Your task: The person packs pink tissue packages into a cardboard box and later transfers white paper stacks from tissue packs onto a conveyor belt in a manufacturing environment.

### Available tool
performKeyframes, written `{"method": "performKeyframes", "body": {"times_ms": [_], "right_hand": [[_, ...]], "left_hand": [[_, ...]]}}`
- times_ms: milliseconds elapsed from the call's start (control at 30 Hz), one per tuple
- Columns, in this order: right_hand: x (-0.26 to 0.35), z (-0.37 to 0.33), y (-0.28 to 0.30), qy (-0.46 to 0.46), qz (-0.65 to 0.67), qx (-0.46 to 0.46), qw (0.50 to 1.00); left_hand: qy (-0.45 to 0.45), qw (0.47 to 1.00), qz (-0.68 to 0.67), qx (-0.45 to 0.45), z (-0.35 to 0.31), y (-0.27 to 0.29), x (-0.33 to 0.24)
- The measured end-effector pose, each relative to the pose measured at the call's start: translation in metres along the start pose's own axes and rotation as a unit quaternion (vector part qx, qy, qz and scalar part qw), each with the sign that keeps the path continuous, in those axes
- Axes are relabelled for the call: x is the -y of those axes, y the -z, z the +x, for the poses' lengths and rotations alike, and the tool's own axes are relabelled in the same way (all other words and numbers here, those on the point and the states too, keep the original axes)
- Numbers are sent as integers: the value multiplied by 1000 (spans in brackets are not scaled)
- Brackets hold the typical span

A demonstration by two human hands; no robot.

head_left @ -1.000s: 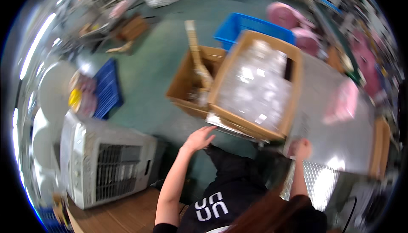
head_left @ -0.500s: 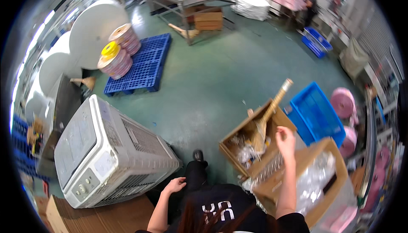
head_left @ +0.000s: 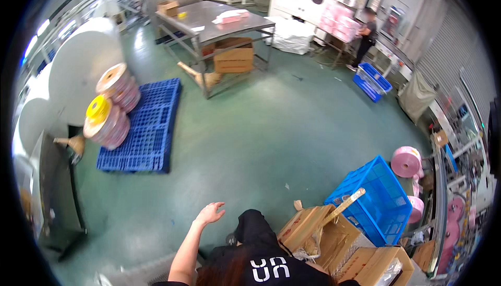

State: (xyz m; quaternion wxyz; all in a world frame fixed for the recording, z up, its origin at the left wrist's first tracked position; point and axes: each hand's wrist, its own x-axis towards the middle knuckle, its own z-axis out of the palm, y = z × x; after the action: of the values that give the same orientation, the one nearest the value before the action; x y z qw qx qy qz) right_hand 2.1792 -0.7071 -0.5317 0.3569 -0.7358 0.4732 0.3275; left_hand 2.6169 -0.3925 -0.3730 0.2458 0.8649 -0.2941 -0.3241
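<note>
My left hand hangs in the air over the green floor, holding nothing, its fingers stretched apart. My right hand does not show. Close by on the right stand two cardboard boxes: one box has a broom with a pale wrapped handle leaning out of it, and another box has clear plastic inside. Behind them, a blue plastic crate stands open and tilted in view. Neither the boxes nor the crate touch my left hand.
A blue pallet carries ribbon rolls at left, beside large white rolls. Ahead stands a metal table with a carton beneath. Pink rolls sit at right. Far off, a person stands by a blue basket.
The view has moved forward past the grey-white cooler, which has dropped to the lower edge. The boxes and crate have come nearer. My right hand has left the view; my left is farther forward.
</note>
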Motion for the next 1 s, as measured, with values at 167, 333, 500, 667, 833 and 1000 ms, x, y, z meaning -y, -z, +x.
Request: {"method": "performKeyframes", "body": {"times_ms": [167, 333, 500, 667, 833, 1000], "right_hand": [[56, 67, 43, -93, 49, 36, 994], [157, 186, 135, -20, -1, 70, 997], [342, 308, 342, 87, 69, -151, 982], [506, 403, 590, 150, 154, -127, 968], [534, 498, 705, 220, 155, -171, 948], [400, 584, 733, -2, 106, -95, 990]], "left_hand": [[-108, 989, 14, 102, 219, 53, -43], [-12, 990, 61, 129, 393, 57, 17], [204, 944, 122, 228, 446, 86, 86], [278, 922, 47, 265, 526, 110, 73], [350, 841, 194, 365, 684, 152, 8], [111, 942, 161, 273, 1037, 185, -131]]}}
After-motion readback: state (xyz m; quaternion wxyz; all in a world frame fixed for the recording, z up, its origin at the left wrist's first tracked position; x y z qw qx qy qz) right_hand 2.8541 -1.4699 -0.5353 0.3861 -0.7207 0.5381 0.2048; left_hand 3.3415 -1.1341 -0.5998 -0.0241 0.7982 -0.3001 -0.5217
